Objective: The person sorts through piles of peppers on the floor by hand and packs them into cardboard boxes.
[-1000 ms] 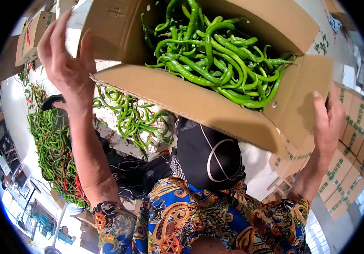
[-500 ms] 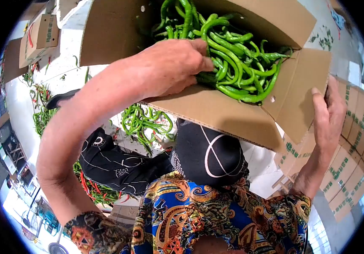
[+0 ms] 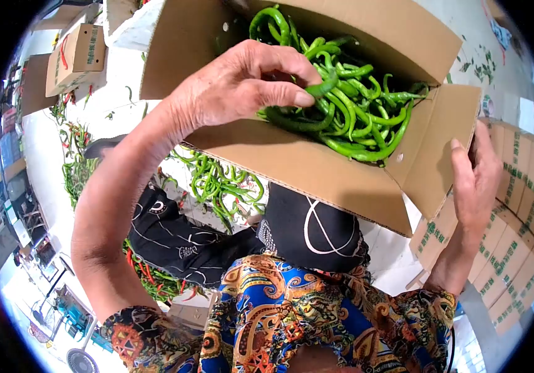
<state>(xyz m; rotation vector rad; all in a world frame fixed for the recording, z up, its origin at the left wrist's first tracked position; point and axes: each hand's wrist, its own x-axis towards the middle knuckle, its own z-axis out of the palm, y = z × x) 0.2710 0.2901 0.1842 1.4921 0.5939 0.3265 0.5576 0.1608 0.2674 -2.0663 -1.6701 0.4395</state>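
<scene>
On my feed I'm watching the left hand [image 3: 236, 87] pinching a smooth, bent green chili [image 3: 325, 87] between thumb and forefinger, over glossy, twisting chilies [image 3: 345, 112] lying between the near and far edges of a corrugated cardboard box [image 3: 304, 165]. The right hand [image 3: 478, 177] is clamping its right flap. Stacked cartons [image 3: 515, 248] are showing green characters too small for me to read. The flaps are spreading, leaving the mouth open above.

Looks wide from the head, forward and down, near the left hand [image 3: 236, 87] and right hand [image 3: 477, 180], taking in the box [image 3: 317, 171] between them and floor [image 3: 118, 71] beyond.
</scene>
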